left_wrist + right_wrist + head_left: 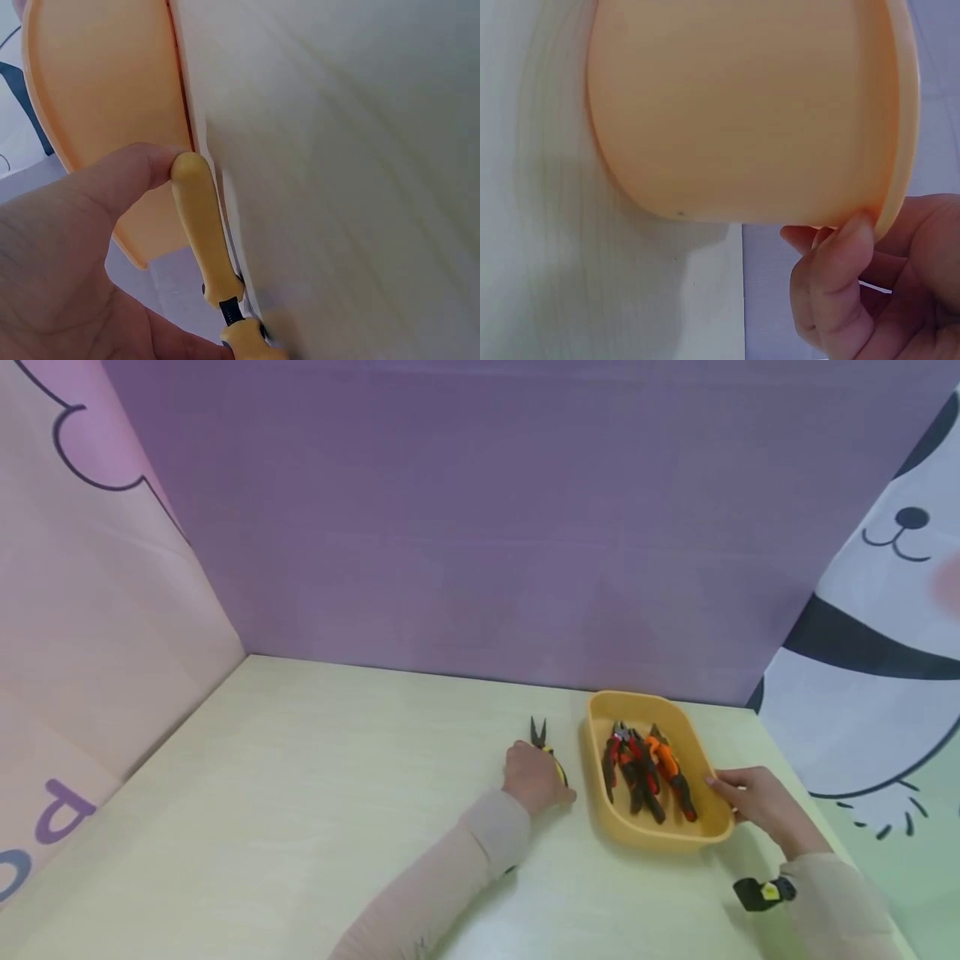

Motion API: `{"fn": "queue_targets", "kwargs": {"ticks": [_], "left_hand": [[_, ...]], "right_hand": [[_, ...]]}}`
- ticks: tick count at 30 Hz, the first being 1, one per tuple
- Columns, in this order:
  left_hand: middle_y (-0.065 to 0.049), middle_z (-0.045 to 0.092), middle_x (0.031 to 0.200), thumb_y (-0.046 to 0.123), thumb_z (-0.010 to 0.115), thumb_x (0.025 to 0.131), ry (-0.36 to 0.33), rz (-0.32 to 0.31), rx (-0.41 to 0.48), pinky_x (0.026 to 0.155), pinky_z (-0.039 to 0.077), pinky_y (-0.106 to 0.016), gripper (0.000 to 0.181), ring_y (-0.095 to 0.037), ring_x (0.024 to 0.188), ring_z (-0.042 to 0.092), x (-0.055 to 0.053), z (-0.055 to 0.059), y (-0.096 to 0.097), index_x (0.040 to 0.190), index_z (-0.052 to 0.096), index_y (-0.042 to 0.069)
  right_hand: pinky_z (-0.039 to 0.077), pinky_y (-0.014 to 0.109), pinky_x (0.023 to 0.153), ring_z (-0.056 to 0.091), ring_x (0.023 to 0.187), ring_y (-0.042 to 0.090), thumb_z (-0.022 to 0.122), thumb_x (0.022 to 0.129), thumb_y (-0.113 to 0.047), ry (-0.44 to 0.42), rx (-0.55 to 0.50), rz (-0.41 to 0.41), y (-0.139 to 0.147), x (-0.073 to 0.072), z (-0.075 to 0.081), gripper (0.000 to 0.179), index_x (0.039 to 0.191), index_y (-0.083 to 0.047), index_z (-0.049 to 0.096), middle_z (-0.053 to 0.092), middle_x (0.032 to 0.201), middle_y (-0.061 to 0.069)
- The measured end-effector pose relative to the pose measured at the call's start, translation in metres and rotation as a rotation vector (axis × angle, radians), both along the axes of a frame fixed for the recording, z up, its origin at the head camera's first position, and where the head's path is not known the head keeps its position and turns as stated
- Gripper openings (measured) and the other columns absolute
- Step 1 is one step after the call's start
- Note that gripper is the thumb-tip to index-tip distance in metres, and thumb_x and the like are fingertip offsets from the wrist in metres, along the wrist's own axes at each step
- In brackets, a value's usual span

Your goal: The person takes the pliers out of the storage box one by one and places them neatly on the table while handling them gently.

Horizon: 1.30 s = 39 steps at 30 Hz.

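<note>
Needle-nose pliers (538, 735) with yellow-and-black handles lie on the table, jaws spread and pointing away. My left hand (534, 775) is over their handles and grips them. In the left wrist view, the thumb touches the end of one yellow handle (201, 225), and a finger reaches the other; the remaining fingers are hidden. To the right stands a yellow plastic bin (645, 839) holding several pliers (633, 768) with red, black and orange handles. My right hand (757, 797) pinches the bin's right rim between thumb and fingers, as the right wrist view also shows.
The pale table (337, 793) meets a purple backdrop (450, 568) behind the bin. Printed panels stand at both sides, the right one with a panda (870, 635) close to my right arm. A small black device (763, 893) is on my right wrist.
</note>
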<state>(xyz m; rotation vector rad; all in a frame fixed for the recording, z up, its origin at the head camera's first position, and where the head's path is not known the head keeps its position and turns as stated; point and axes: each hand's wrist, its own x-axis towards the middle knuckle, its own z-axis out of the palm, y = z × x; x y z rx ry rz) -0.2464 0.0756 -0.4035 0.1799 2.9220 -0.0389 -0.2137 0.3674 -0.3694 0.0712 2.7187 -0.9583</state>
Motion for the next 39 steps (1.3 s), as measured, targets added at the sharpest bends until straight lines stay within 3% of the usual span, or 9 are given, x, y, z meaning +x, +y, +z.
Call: {"fn": "queue_targets", "kwargs": {"ticks": [11,18,31,39], "left_hand": [[-0.006,0.064,0.087,0.079,0.055,0.069,0.016,-0.026,-0.058,0.075,0.039,-0.03,0.078,-0.018,0.084,0.05,0.0024,-0.0003,0.0012,0.099,0.071,0.008],[-0.009,0.061,0.09,0.082,0.051,0.068,0.001,0.018,-0.061,0.073,0.037,-0.029,0.088,-0.019,0.085,0.049,0.0051,0.0022,0.0026,0.106,0.068,0.004],[-0.007,0.064,0.091,0.089,0.043,0.065,0.014,0.007,-0.123,0.076,0.04,-0.028,0.096,-0.018,0.082,0.053,0.0089,0.0037,0.0006,0.108,0.067,0.007],[-0.007,0.069,0.096,0.087,0.042,0.069,-0.009,-0.019,-0.115,0.059,0.048,-0.031,0.09,-0.019,0.076,0.062,0.0039,0.0049,0.0007,0.105,0.07,0.01]], "right_hand": [[0.053,0.032,0.065,0.06,0.074,0.016,0.051,0.098,-0.028,-0.015,-0.003,-0.001,0.0019,-0.0013,-0.0003,0.053,0.127,0.016,0.045,0.065,0.103,0.024],[0.053,0.031,0.064,0.061,0.073,0.015,0.05,0.098,-0.026,-0.004,-0.007,0.001,0.0012,-0.0006,-0.0001,0.051,0.127,0.016,0.045,0.066,0.101,0.023],[0.053,0.031,0.063,0.061,0.073,0.015,0.05,0.098,-0.025,0.01,0.005,-0.006,0.0014,-0.0009,-0.003,0.05,0.126,0.017,0.045,0.065,0.102,0.026],[0.054,0.033,0.065,0.062,0.074,0.016,0.051,0.098,-0.028,0.001,0.003,-0.011,0.0006,0.0001,-0.003,0.054,0.127,0.017,0.043,0.064,0.105,0.027]]}}
